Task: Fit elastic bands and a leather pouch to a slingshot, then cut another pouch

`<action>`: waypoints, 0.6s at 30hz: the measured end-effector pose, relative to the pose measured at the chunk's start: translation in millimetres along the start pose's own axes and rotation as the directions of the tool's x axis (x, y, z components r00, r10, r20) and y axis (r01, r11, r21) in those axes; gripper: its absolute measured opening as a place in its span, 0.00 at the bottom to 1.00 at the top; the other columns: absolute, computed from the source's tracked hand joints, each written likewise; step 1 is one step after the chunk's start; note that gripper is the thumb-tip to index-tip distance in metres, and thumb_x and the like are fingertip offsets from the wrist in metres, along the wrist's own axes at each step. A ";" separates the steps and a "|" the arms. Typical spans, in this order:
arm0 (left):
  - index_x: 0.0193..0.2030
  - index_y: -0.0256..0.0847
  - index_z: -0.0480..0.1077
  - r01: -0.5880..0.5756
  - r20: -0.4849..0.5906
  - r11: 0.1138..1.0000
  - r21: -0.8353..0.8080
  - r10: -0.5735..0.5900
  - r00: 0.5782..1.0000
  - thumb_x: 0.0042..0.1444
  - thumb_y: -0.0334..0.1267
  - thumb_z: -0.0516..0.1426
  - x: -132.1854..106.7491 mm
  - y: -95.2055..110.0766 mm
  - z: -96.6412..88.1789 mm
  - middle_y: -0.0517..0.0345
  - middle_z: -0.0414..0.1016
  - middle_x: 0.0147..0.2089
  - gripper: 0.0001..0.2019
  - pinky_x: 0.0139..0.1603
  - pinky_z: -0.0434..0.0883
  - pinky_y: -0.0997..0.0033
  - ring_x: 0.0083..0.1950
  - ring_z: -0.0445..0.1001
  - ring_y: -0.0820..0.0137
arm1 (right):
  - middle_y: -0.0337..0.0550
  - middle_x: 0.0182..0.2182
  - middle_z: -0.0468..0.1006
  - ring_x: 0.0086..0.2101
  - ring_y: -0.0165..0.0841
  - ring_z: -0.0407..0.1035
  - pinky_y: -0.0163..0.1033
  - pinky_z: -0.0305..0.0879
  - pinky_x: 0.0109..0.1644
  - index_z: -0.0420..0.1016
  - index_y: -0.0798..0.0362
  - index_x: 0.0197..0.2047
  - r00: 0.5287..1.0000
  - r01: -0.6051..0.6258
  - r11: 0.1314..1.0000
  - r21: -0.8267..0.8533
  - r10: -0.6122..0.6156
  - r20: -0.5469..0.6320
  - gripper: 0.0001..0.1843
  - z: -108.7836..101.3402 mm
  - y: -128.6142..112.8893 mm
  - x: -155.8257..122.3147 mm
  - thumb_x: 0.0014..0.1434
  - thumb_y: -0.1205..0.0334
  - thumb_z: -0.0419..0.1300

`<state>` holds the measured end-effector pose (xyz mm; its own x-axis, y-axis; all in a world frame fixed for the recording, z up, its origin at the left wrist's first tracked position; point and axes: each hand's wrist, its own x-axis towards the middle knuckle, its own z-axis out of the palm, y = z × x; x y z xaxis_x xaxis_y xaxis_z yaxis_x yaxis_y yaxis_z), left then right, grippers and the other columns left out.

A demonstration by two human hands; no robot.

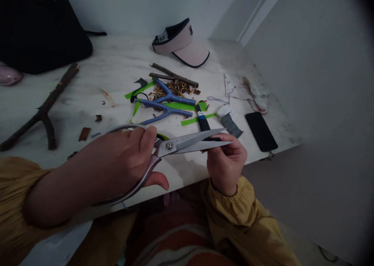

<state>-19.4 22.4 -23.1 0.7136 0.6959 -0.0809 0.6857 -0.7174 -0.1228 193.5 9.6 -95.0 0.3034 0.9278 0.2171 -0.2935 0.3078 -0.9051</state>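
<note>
My left hand (117,160) is wrapped round the handles of large metal scissors (168,146), their blades a little apart and pointing right. My right hand (226,158) pinches a small black strip (214,139), which lies at the parted blades close to my fingertips. Behind the blades lies a knife (202,119) with a dark handle. Farther back are two forked sticks wrapped in blue, a larger one (168,96) and a thinner one (168,110). Bright green strips (189,121) lie around them. Part of the black strip is hidden by the blades and my fingers.
A bare forked branch (43,108) lies left. Brown shavings (178,87), straight sticks (175,77) and a pink visor (187,45) sit farther back. A phone (261,131), a grey piece (231,125) and a stained white mask-like item (236,87) are right; a black bag (41,32) stands back left.
</note>
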 end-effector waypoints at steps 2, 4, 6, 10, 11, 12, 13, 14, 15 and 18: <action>0.53 0.22 0.59 -0.014 -0.006 0.999 0.043 0.014 1.000 0.60 0.63 0.38 0.1 0.6 -0.6 0.43 0.70 0.35 0.39 0.26 0.66 0.63 0.32 0.72 0.58 | 0.33 0.25 0.79 0.24 0.27 0.74 0.33 0.73 0.26 0.79 0.46 0.33 1.000 0.010 1.000 0.011 -0.010 0.002 0.05 0.6 0.1 0.2 0.50 0.63 0.69; 0.52 0.22 0.60 -0.030 -0.055 0.997 0.065 0.034 0.998 0.61 0.62 0.36 0.0 0.5 1.1 0.44 0.70 0.33 0.38 0.24 0.64 0.64 0.30 0.73 0.59 | 0.33 0.25 0.79 0.23 0.27 0.74 0.33 0.73 0.25 0.79 0.47 0.33 1.000 0.017 1.000 0.003 -0.017 -0.009 0.06 1.1 0.5 0.5 0.50 0.63 0.69; 0.49 0.24 0.61 -0.031 -0.123 0.996 0.082 0.041 0.992 0.60 0.63 0.34 -0.1 0.0 3.6 0.47 0.69 0.30 0.38 0.20 0.62 0.66 0.26 0.72 0.60 | 0.34 0.25 0.79 0.23 0.27 0.73 0.33 0.73 0.25 0.78 0.47 0.33 1.000 0.020 1.000 0.007 -0.020 -0.013 0.06 1.4 0.7 0.8 0.50 0.62 0.69; 0.46 0.29 0.64 -0.013 -0.138 0.998 0.062 0.021 0.990 0.60 0.64 0.36 -0.6 -1.2 7.0 0.48 0.68 0.29 0.36 0.19 0.61 0.66 0.25 0.71 0.61 | 0.34 0.25 0.79 0.23 0.27 0.73 0.32 0.72 0.25 0.78 0.48 0.33 1.000 0.012 1.000 0.007 -0.012 -0.011 0.05 1.7 0.4 1.1 0.50 0.62 0.69; 0.46 0.29 0.64 -0.009 -0.132 0.999 0.046 0.015 0.991 0.60 0.64 0.37 -0.8 -1.3 7.4 0.48 0.68 0.30 0.35 0.19 0.61 0.66 0.25 0.71 0.61 | 0.34 0.25 0.78 0.22 0.27 0.73 0.33 0.72 0.24 0.78 0.48 0.32 1.000 0.009 1.000 -0.005 -0.009 -0.016 0.05 1.9 0.3 1.2 0.50 0.62 0.69; 0.46 0.30 0.64 -0.003 -0.134 0.999 0.032 0.008 0.991 0.60 0.64 0.37 -1.0 -1.3 7.8 0.48 0.68 0.30 0.35 0.18 0.60 0.66 0.25 0.71 0.61 | 0.34 0.24 0.78 0.22 0.27 0.73 0.33 0.72 0.24 0.78 0.48 0.32 1.000 0.006 1.000 -0.016 -0.006 -0.022 0.05 2.1 0.2 1.2 0.50 0.61 0.69; 0.46 0.31 0.65 0.003 -0.138 1.000 0.020 0.000 0.990 0.60 0.64 0.36 -1.2 -1.1 8.0 0.49 0.68 0.29 0.35 0.18 0.59 0.67 0.24 0.70 0.61 | 0.34 0.24 0.78 0.22 0.27 0.73 0.34 0.72 0.24 0.78 0.48 0.32 1.000 0.004 1.000 -0.024 -0.005 -0.028 0.06 2.4 0.3 1.3 0.50 0.60 0.69; 0.46 0.33 0.65 0.013 -0.142 1.000 0.013 -0.011 0.990 0.60 0.64 0.36 -1.4 -0.8 8.4 0.49 0.68 0.29 0.35 0.18 0.58 0.67 0.24 0.70 0.62 | 0.34 0.24 0.78 0.22 0.28 0.72 0.34 0.72 0.24 0.78 0.48 0.32 1.000 0.003 1.000 -0.028 -0.003 -0.031 0.06 2.7 0.4 1.4 0.49 0.60 0.69; 0.46 0.34 0.65 0.022 -0.148 1.000 0.008 -0.020 0.989 0.60 0.63 0.36 -1.6 -0.4 8.7 0.50 0.68 0.29 0.34 0.17 0.57 0.67 0.24 0.69 0.62 | 0.34 0.24 0.77 0.22 0.28 0.72 0.34 0.72 0.24 0.77 0.48 0.32 0.999 0.002 1.000 -0.028 -0.002 -0.032 0.06 2.9 0.6 1.5 0.49 0.59 0.69; 0.45 0.38 0.66 0.040 -0.178 0.998 -0.041 -0.046 0.983 0.61 0.63 0.35 -2.1 1.2 10.5 0.50 0.68 0.28 0.32 0.18 0.55 0.66 0.24 0.69 0.63 | 0.34 0.24 0.77 0.22 0.27 0.72 0.34 0.72 0.25 0.78 0.48 0.32 0.999 0.002 1.000 -0.015 -0.002 -0.035 0.06 3.2 1.5 1.5 0.49 0.60 0.69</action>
<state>-21.5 20.4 -33.4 0.6951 0.7116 0.1019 0.7188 -0.6899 -0.0855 190.6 12.1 -94.8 0.3357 0.9192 0.2061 -0.2791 0.3061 -0.9102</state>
